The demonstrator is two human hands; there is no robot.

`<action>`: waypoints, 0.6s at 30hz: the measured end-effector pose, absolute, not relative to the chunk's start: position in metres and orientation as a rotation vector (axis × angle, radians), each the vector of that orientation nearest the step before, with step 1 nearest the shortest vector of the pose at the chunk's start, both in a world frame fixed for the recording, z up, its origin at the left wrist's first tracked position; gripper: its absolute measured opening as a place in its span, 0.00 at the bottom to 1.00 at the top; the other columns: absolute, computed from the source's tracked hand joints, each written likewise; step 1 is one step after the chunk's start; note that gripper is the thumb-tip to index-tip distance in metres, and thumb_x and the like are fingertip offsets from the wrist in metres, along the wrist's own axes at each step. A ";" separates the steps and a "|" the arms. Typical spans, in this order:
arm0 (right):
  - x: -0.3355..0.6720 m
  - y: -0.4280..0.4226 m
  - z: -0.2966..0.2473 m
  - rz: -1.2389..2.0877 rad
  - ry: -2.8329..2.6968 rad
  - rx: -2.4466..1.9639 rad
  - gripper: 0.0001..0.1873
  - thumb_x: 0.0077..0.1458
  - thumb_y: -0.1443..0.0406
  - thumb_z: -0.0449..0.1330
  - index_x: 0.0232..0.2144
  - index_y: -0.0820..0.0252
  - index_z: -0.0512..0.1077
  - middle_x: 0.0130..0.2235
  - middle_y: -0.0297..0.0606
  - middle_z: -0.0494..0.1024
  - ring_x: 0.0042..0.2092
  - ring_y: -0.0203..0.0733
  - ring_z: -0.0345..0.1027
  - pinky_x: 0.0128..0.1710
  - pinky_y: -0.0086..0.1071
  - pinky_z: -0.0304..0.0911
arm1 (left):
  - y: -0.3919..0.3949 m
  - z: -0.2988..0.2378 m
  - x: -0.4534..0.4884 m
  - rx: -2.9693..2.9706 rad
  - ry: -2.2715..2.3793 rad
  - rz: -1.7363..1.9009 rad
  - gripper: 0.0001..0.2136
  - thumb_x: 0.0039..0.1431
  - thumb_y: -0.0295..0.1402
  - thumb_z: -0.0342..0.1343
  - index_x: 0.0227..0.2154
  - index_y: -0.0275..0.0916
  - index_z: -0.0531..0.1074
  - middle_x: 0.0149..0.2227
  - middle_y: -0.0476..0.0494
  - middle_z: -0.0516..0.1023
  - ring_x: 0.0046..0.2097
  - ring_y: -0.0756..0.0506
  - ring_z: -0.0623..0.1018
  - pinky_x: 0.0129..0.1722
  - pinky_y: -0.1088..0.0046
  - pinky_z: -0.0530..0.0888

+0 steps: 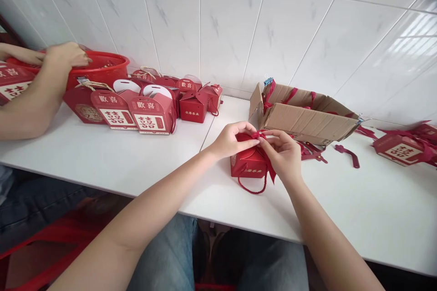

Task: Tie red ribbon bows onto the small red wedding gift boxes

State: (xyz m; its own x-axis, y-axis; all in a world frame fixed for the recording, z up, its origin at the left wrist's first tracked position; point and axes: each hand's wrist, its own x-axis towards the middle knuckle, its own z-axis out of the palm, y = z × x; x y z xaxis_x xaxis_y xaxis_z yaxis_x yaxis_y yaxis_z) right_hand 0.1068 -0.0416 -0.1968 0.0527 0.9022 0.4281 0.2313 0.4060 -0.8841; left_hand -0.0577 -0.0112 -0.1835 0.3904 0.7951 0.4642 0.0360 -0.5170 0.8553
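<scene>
A small red gift box with gold lettering stands upright on the white table in front of me. Its red rope handle hangs down over the near side. At the top of the box, both hands pinch a dark red ribbon, one tail of which droops down the right side. My left hand grips it from the left, thumb and forefinger together. From the right, my right hand closes its fingertips on the same ribbon. The fingers partly hide the knot or loop there.
A cardboard box holding red ribbons stands behind my hands. Red straps and a ribboned gift box lie to the right. Several gift boxes fill the left. Another person's arm reaches over a red basket.
</scene>
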 end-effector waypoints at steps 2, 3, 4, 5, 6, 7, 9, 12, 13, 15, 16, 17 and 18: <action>0.108 -0.040 -0.198 0.625 -1.488 -1.099 0.13 0.50 0.55 0.63 0.34 0.58 0.74 0.31 0.39 0.78 0.29 0.40 0.70 0.30 0.35 0.65 | -0.008 -0.185 -0.058 1.874 0.713 1.205 0.07 0.51 0.33 0.61 0.33 0.37 0.73 0.36 0.44 0.78 0.40 0.47 0.77 0.43 0.70 0.72; 0.109 -0.040 -0.198 0.570 -1.511 -1.115 0.13 0.51 0.55 0.63 0.33 0.58 0.75 0.32 0.39 0.78 0.30 0.40 0.69 0.31 0.35 0.65 | -0.007 -0.186 -0.059 1.878 0.711 1.206 0.08 0.51 0.34 0.61 0.33 0.37 0.73 0.36 0.44 0.78 0.40 0.47 0.77 0.43 0.69 0.72; 0.110 -0.039 -0.199 0.513 -1.534 -1.131 0.12 0.51 0.55 0.63 0.32 0.57 0.76 0.33 0.39 0.78 0.30 0.40 0.69 0.31 0.35 0.65 | -0.005 -0.188 -0.059 1.876 0.710 1.203 0.08 0.51 0.35 0.62 0.33 0.37 0.74 0.36 0.44 0.79 0.39 0.47 0.77 0.43 0.69 0.72; 0.111 -0.038 -0.199 0.468 -1.554 -1.144 0.12 0.50 0.55 0.63 0.31 0.57 0.77 0.33 0.39 0.77 0.30 0.40 0.68 0.31 0.35 0.64 | -0.003 -0.189 -0.059 1.869 0.711 1.198 0.09 0.50 0.35 0.62 0.33 0.37 0.74 0.36 0.44 0.79 0.39 0.47 0.77 0.43 0.69 0.73; 0.112 -0.038 -0.200 0.444 -1.566 -1.149 0.11 0.50 0.55 0.63 0.30 0.56 0.78 0.33 0.39 0.77 0.31 0.40 0.68 0.31 0.35 0.64 | -0.001 -0.190 -0.059 1.859 0.716 1.192 0.09 0.50 0.35 0.63 0.32 0.37 0.75 0.35 0.44 0.79 0.39 0.47 0.77 0.43 0.68 0.73; 0.113 -0.037 -0.200 0.443 -1.571 -1.144 0.11 0.50 0.55 0.63 0.29 0.55 0.78 0.34 0.39 0.76 0.32 0.41 0.68 0.30 0.35 0.64 | 0.000 -0.191 -0.059 1.846 0.726 1.194 0.09 0.49 0.35 0.63 0.31 0.37 0.75 0.35 0.44 0.79 0.38 0.47 0.77 0.42 0.68 0.73; 0.114 -0.036 -0.201 0.478 -1.568 -1.124 0.11 0.49 0.54 0.63 0.28 0.55 0.79 0.35 0.40 0.74 0.35 0.42 0.69 0.31 0.35 0.65 | 0.001 -0.193 -0.058 1.826 0.753 1.224 0.08 0.48 0.36 0.64 0.29 0.37 0.75 0.34 0.44 0.80 0.38 0.47 0.78 0.42 0.68 0.73; 0.116 -0.036 -0.199 0.491 -1.569 -1.133 0.12 0.50 0.53 0.63 0.28 0.55 0.79 0.35 0.40 0.74 0.36 0.43 0.69 0.31 0.36 0.65 | -0.001 -0.193 -0.056 1.815 0.806 1.288 0.08 0.47 0.37 0.64 0.26 0.37 0.75 0.32 0.44 0.80 0.37 0.46 0.78 0.41 0.67 0.74; 0.116 -0.037 -0.198 0.486 -1.575 -1.143 0.12 0.49 0.53 0.64 0.29 0.54 0.79 0.36 0.40 0.74 0.37 0.43 0.69 0.32 0.36 0.65 | -0.001 -0.192 -0.055 1.815 0.824 1.303 0.08 0.47 0.37 0.64 0.25 0.37 0.75 0.31 0.44 0.80 0.36 0.46 0.78 0.40 0.67 0.74; 0.117 -0.038 -0.196 0.498 -1.593 -1.154 0.13 0.45 0.53 0.66 0.30 0.54 0.80 0.38 0.40 0.75 0.39 0.44 0.69 0.36 0.38 0.66 | -0.003 -0.192 -0.053 1.829 0.856 1.315 0.09 0.47 0.37 0.63 0.24 0.37 0.75 0.30 0.43 0.80 0.36 0.45 0.78 0.40 0.67 0.75; 0.117 -0.038 -0.195 0.521 -1.600 -1.157 0.12 0.44 0.54 0.67 0.30 0.54 0.80 0.39 0.40 0.75 0.41 0.45 0.70 0.39 0.39 0.66 | -0.004 -0.192 -0.052 1.842 0.863 1.322 0.09 0.47 0.37 0.63 0.23 0.37 0.75 0.30 0.43 0.80 0.36 0.45 0.78 0.40 0.67 0.75; 0.117 -0.039 -0.194 0.553 -1.601 -1.161 0.12 0.43 0.55 0.68 0.29 0.54 0.80 0.40 0.40 0.75 0.43 0.46 0.69 0.41 0.40 0.66 | -0.004 -0.193 -0.052 1.857 0.862 1.335 0.09 0.47 0.37 0.63 0.23 0.37 0.75 0.30 0.43 0.80 0.36 0.45 0.79 0.41 0.67 0.75; 0.117 -0.039 -0.193 0.589 -1.594 -1.166 0.11 0.43 0.55 0.68 0.28 0.54 0.80 0.41 0.40 0.75 0.44 0.46 0.69 0.43 0.40 0.65 | -0.003 -0.194 -0.051 1.870 0.856 1.350 0.09 0.47 0.37 0.63 0.23 0.37 0.75 0.31 0.43 0.81 0.36 0.44 0.79 0.41 0.66 0.75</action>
State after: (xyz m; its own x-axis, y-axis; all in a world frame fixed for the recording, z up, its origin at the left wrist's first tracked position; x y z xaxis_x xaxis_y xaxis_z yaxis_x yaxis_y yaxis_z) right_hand 0.1174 -0.0392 -0.1928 0.0000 0.8959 0.4443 0.3916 0.4089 -0.8243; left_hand -0.0509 -0.0033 -0.1935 0.2497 0.8155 0.5221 0.1240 -0.5617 0.8180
